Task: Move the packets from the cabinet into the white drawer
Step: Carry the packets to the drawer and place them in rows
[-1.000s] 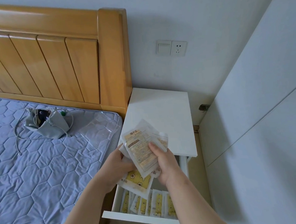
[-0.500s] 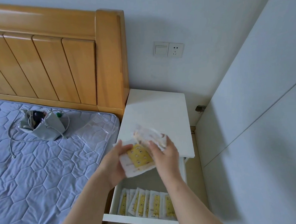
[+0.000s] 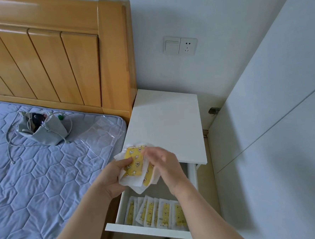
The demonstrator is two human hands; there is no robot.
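A bed (image 3: 45,172) is lying left of a white cabinet (image 3: 168,126), whose drawer (image 3: 148,230) is standing open, holding a row of packets (image 3: 158,213). Above it, the left hand (image 3: 112,179) is gripping a bunch of packets (image 3: 133,165). The blurred right hand (image 3: 167,166) is touching them, grip unclear.

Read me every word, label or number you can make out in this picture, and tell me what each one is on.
Nothing here is legible.
Held packets, in the left hand: yellow print of stars and a moon, no readable words.
Stored packets, in the white drawer: small marks, too small to read.
Wall switch and socket: no lettering shows.
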